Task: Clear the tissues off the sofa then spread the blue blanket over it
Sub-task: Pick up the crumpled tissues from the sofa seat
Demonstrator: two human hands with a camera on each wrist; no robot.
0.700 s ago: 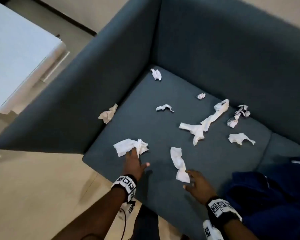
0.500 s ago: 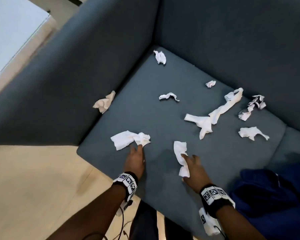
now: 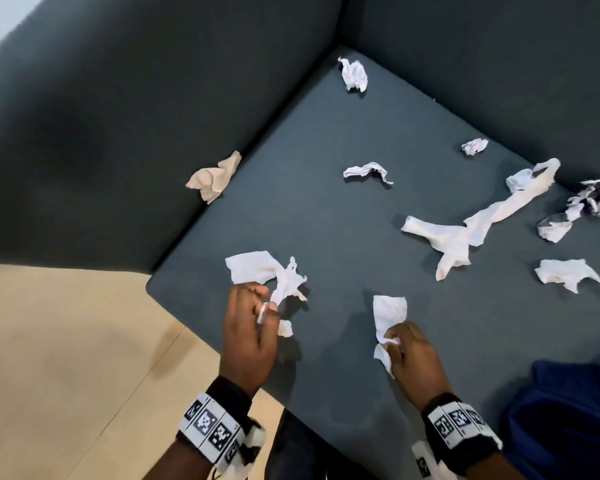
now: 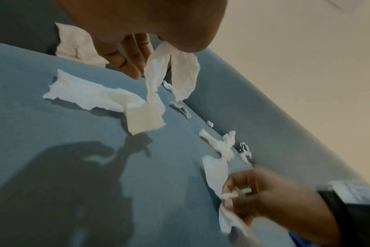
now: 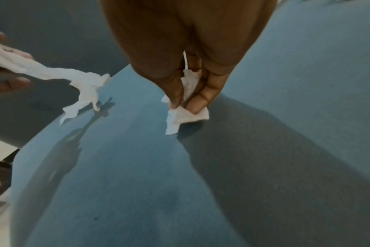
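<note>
Tissues lie scattered across the grey sofa seat [image 3: 326, 220] as we lean over its front edge, our left hand [image 3: 248, 337] pinching the twisted end of a wide torn tissue [image 3: 257, 270] and our right hand [image 3: 414, 358] gripping a narrow folded tissue [image 3: 388, 315] between thumb and fingers. Beyond them a long twisted strip [image 3: 478, 225] and several crumpled wads rest on the cushion, one more wad [image 3: 215, 176] against the armrest [image 3: 118, 140], while the blue blanket [image 3: 565, 420] sits bunched at the seat's right front.

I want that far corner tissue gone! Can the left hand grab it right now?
Probably not yet. The left hand already pinches a tissue near the front edge, and the corner tissue lies far back on the sofa; nothing blocks it.
</note>
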